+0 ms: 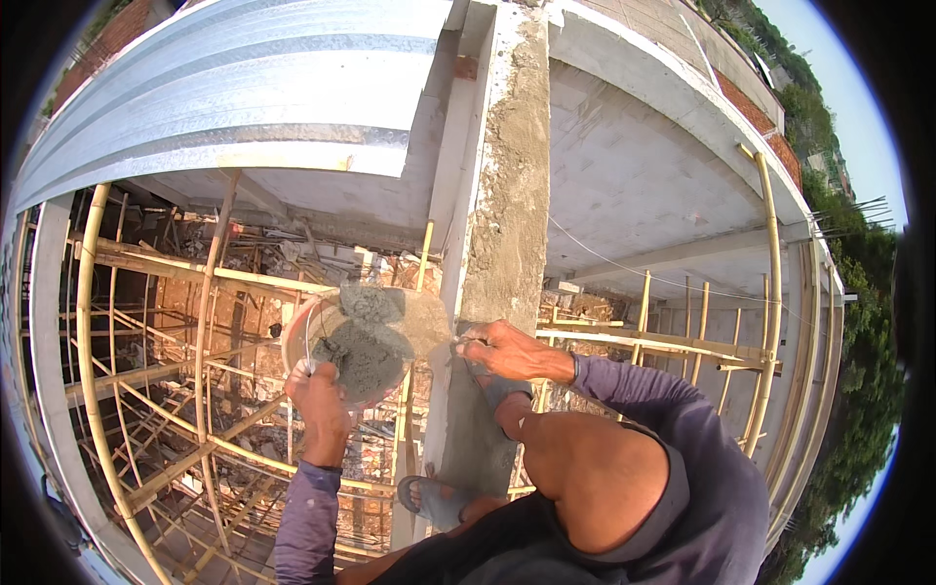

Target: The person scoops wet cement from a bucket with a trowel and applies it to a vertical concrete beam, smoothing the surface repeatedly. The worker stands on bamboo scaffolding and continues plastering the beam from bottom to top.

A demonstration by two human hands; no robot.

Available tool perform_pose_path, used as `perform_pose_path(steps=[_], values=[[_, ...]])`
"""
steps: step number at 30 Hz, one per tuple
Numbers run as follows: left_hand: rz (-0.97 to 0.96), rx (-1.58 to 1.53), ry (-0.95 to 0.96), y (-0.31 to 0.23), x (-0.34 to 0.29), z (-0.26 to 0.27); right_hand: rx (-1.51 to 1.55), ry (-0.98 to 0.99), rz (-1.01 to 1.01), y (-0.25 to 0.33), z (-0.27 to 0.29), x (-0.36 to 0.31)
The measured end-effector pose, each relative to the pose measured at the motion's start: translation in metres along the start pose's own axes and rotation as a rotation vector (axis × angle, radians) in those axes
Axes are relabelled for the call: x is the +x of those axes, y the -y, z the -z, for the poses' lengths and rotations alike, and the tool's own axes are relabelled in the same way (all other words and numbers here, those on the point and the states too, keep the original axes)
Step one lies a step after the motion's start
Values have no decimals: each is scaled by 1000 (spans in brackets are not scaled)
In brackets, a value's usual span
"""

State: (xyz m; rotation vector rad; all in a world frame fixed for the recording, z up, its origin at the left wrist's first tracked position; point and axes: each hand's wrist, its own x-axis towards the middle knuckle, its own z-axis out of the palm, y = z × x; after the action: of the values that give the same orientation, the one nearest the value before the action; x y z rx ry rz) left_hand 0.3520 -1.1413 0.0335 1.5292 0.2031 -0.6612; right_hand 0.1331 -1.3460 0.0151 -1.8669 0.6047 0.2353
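Observation:
My left hand (320, 405) is closed around the wire handle of a round reddish bucket (293, 341). Wet grey mortar (363, 361) lies in the bucket, which hangs left of a narrow concrete beam (507, 214). Over the beam, my right hand (515, 351) is closed on the grip of what looks like a trowel (426, 327). Its blade is blurred and reaches left over the bucket's rim, near a lump of mortar (370, 304). The grip is mostly hidden by my fingers. Rough mortar covers the beam's top.
My sandalled feet (434, 500) stand on the beam, high above rubble (283, 263). Bamboo scaffolding (203, 322) rises on the left, with more bamboo poles (765, 292) at right. Corrugated metal sheets (263, 88) lie at the upper left. A thin wire (624, 265) crosses on the right.

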Motion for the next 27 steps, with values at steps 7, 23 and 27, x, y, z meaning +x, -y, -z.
perform_pose_path(steps=[7, 23, 27], values=[[-66, 49, 74, 4, 21, 11, 208, -658, 180, 91, 87, -48], [164, 123, 11, 57, 25, 34, 379, -925, -110, -75, 44, 23], [173, 142, 66, 61, 20, 28, 309, -506, -354, -104, 158, 40]])
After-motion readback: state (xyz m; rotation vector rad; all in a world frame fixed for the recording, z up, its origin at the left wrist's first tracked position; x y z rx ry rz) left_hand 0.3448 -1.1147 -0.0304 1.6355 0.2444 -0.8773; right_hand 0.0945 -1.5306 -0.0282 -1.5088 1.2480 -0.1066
